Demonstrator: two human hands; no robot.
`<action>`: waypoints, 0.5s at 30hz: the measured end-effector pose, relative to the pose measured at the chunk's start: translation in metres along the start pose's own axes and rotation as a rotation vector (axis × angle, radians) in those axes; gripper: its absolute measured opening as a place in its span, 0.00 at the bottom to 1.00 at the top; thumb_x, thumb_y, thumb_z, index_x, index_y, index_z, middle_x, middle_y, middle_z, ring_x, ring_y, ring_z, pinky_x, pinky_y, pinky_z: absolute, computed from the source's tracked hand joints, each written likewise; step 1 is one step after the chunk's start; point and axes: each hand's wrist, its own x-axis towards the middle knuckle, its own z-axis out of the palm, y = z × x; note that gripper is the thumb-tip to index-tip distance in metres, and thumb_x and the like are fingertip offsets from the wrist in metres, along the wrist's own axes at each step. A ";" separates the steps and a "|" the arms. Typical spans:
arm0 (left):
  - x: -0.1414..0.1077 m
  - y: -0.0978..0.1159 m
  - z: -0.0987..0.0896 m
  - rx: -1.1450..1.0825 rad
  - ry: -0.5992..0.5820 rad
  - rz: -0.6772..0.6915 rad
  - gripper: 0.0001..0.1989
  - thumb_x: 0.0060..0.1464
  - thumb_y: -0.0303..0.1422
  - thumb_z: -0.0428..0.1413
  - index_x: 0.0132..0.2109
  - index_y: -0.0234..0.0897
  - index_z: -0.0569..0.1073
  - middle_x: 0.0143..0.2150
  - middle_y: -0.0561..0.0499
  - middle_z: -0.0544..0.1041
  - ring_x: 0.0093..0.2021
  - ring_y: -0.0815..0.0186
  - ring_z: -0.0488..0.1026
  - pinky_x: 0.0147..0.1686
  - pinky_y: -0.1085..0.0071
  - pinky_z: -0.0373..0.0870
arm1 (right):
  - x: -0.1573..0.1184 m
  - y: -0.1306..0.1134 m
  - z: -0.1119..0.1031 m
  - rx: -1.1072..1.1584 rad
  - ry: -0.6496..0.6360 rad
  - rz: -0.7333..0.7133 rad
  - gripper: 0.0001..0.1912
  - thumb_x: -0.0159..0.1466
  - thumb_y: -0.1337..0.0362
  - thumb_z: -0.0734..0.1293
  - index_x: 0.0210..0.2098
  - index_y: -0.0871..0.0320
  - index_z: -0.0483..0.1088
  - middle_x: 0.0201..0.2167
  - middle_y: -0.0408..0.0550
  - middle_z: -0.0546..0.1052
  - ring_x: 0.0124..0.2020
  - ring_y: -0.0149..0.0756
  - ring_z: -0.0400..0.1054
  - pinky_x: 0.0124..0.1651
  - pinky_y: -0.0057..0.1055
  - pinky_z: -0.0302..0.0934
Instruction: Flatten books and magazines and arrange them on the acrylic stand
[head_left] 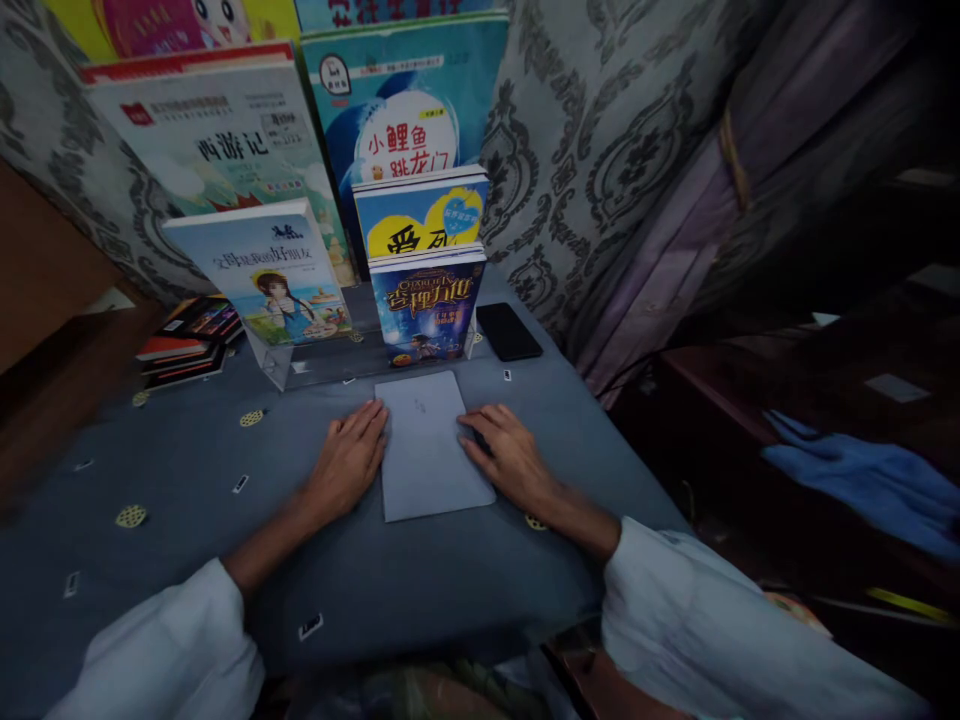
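Note:
A thin booklet with a plain pale cover and a small dark mark lies flat on the cloth-covered table. My left hand rests palm down along its left edge, fingers stretched out and fingertips at the cover's edge. On the opposite side, my right hand lies with fingers and thumb apart, touching the booklet's right edge. Neither hand is wrapped around anything. Just beyond the booklet, a dark blue book stands in a clear stand.
Several picture books fill the tiered stand, including a light blue book and a teal book. To its right lies a black phone. Small dark books are stacked at left. A patterned curtain hangs behind; a blue cloth lies far right.

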 end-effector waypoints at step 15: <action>0.030 -0.005 0.008 0.096 0.022 -0.025 0.26 0.70 0.39 0.40 0.65 0.28 0.65 0.69 0.34 0.63 0.70 0.50 0.60 0.63 0.50 0.60 | 0.026 0.010 0.009 -0.097 -0.043 -0.014 0.20 0.70 0.65 0.59 0.58 0.62 0.71 0.51 0.61 0.74 0.50 0.52 0.65 0.54 0.50 0.63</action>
